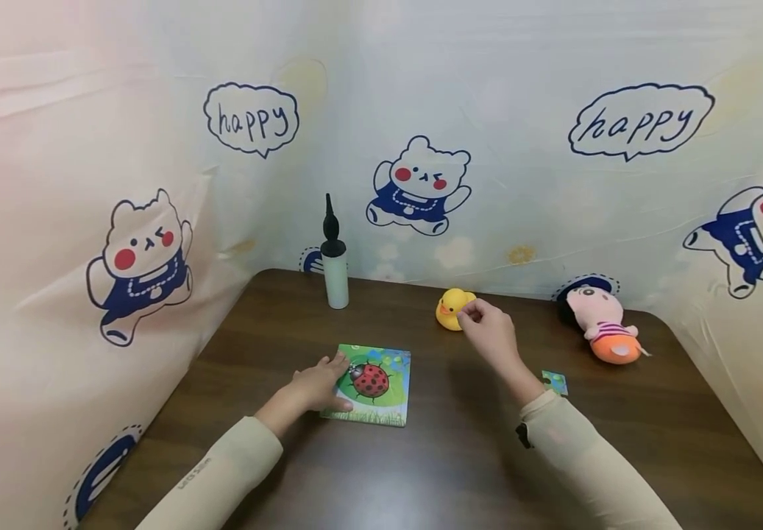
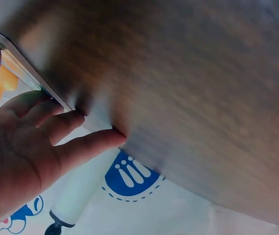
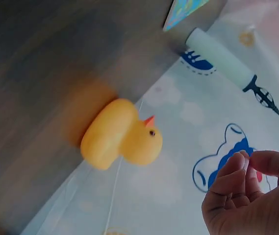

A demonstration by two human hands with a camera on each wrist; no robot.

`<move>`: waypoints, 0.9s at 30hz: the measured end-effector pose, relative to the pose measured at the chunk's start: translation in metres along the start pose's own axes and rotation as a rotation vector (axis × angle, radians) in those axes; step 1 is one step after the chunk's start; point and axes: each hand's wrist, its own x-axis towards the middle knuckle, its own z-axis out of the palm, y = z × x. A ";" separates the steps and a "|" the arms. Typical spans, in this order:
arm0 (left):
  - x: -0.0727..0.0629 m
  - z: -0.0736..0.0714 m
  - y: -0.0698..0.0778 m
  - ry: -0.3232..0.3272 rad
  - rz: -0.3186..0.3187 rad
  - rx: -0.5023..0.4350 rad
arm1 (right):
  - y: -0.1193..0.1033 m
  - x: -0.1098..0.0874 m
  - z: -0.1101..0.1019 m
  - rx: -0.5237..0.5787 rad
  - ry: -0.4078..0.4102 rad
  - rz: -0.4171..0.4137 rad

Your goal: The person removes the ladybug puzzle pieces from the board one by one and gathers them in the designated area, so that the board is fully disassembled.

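— Entry one, left hand [image 1: 315, 386]?

— Mine: fingers spread apart, resting at the left edge of one square puzzle [image 1: 396, 403], which lies flat on the brown table [image 1: 441, 464]; its picture, a red ladybird [image 1: 371, 381] with black spots, on green

— Entry two, right hand [image 1: 490, 333]?

— Mine also: fingers curled, tips of thumb and forefinger together; raised, near one yellow rubber duck [image 1: 450, 305] and apart from it

— Entry three?

— One puzzle piece [image 1: 556, 383], small, green and blue, on the table; seen from my head, just beside my right sleeve [image 1: 609, 464], well apart from the puzzle

— Remaining stock?

— One pump [image 1: 337, 281], pale green body, black top, upright, back left; one soft doll [image 1: 602, 324], pink head, striped top, orange bottom, lying back right; one pale cloth [image 1: 520, 199] behind, printed with bears [image 1: 421, 188] and the word "happy"
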 end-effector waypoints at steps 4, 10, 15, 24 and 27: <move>0.003 0.002 0.000 -0.006 -0.004 0.009 | -0.003 0.002 0.020 -0.034 -0.051 -0.029; 0.006 0.005 -0.001 0.001 -0.003 0.026 | -0.010 0.000 0.058 -0.074 -0.231 -0.075; 0.004 0.007 0.001 -0.001 -0.001 0.022 | -0.012 -0.006 0.085 -0.113 -0.383 -0.142; 0.001 0.007 0.000 0.012 -0.007 0.036 | -0.020 -0.007 0.106 -0.171 -0.432 -0.261; 0.000 0.004 -0.001 0.020 -0.007 0.037 | -0.022 -0.002 0.110 -0.172 -0.447 -0.265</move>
